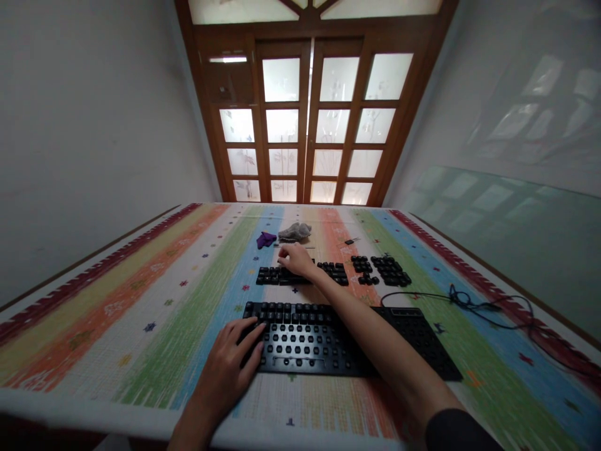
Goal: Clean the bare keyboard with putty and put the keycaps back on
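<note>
A black keyboard [310, 341] lies on the striped cloth, its top rows fitted with keycaps and its lower rows bare. My left hand [237, 351] rests on its left end, fingers apart, with nothing in its grasp. Beyond the keyboard, my right hand [295, 258] is over a group of loose black keycaps [267, 275]; its fingertips are pinched together, and whatever they hold is too small to make out. My right forearm crosses above the keyboard and hides part of it. More loose keycaps [390, 270] are laid out to the right.
A grey cloth [295, 232] and a purple cloth [265, 239] lie behind my right hand. A small black tool [350, 242] is to their right. The black cable [469, 302] coils on the right side of the striped tablecloth [154, 300]. Wooden doors stand beyond the table.
</note>
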Available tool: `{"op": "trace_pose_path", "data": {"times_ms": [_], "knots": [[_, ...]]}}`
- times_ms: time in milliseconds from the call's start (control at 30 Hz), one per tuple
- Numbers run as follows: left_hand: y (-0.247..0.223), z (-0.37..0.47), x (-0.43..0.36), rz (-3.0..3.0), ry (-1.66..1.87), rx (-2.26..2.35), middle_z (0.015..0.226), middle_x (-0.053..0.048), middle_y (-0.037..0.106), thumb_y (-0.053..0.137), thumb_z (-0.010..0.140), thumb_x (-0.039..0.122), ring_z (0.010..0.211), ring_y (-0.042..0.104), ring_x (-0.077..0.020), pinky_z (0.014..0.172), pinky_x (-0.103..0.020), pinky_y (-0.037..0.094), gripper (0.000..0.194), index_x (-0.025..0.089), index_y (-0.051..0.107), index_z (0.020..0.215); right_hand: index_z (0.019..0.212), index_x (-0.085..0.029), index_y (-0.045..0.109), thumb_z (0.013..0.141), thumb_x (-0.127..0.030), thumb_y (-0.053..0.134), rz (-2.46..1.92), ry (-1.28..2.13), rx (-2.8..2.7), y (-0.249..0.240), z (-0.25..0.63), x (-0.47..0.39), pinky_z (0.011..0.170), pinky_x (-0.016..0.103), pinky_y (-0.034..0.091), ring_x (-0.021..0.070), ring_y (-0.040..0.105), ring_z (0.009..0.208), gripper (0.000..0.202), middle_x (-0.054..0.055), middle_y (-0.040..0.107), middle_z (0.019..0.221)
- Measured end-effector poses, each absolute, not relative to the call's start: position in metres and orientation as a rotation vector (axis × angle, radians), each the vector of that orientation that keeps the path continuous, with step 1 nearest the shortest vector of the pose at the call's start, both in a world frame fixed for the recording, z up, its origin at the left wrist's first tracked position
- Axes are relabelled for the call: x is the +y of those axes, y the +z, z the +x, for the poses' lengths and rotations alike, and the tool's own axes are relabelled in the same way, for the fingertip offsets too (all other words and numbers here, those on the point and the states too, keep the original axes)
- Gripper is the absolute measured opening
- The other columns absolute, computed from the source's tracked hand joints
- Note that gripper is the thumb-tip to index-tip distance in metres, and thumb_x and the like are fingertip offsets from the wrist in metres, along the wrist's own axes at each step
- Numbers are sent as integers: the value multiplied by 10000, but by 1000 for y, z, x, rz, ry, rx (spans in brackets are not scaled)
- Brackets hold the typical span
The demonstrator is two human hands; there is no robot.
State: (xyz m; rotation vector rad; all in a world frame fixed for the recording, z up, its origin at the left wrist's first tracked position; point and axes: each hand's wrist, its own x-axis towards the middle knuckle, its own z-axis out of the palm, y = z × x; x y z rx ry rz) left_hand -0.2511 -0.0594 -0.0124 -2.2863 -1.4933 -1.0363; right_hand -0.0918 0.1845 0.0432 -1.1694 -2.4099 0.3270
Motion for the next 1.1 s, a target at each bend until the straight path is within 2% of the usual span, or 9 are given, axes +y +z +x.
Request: {"op": "trace_pose_path", "data": {"times_ms": [233,333,467,700,1033,1100], "knots": [[-13,-252,-59,-2285,-1044,-1486,1213,-103,658,513,995,256,1109,616,-256,940,-441,554,293,224,663,1245,925,-165,683,867,-150,681,-882,418,-2389,49,-66,124,862,297,428,172,599,925,60,30,736,927],[-11,-252,-58,-2281,-1056,-1462,1208,-97,661,510,997,264,1100,620,-251,937,-425,551,288,225,668,1235,925,-165,669,858,-142,687,-586,535,-2325,41,-53,87,851,304,448,176,594,913,74,39,717,914],[-9,-252,-57,-2278,-1050,-1453,1214,-95,660,516,994,266,1099,617,-252,946,-426,538,277,226,674,1218,961,-162,663,856,-157,682,-410,471,-2376,27,-45,54,799,314,456,196,573,871,107,59,706,880],[-6,-244,-55,-2273,-1027,-1449,1216,-100,660,519,993,267,1113,605,-263,945,-436,520,260,214,675,1193,967,-155,667,837,-134,671,-440,292,-2427,15,-48,44,750,316,429,208,543,834,131,67,696,834],[-6,-236,-52,-2247,-1016,-1490,1227,-96,650,515,994,249,1127,576,-276,945,-464,480,254,207,658,1200,887,-162,646,882,-156,645,-477,106,-2448,12,-53,38,719,308,392,199,520,814,9,48,661,777],[-7,-235,-51,-2245,-1025,-1481,1226,-99,651,513,994,250,1130,574,-276,950,-463,479,246,200,660,1185,859,-169,634,914,-180,616,-496,-14,-2474,11,-54,37,702,316,380,204,513,804,59,51,641,761]]}}
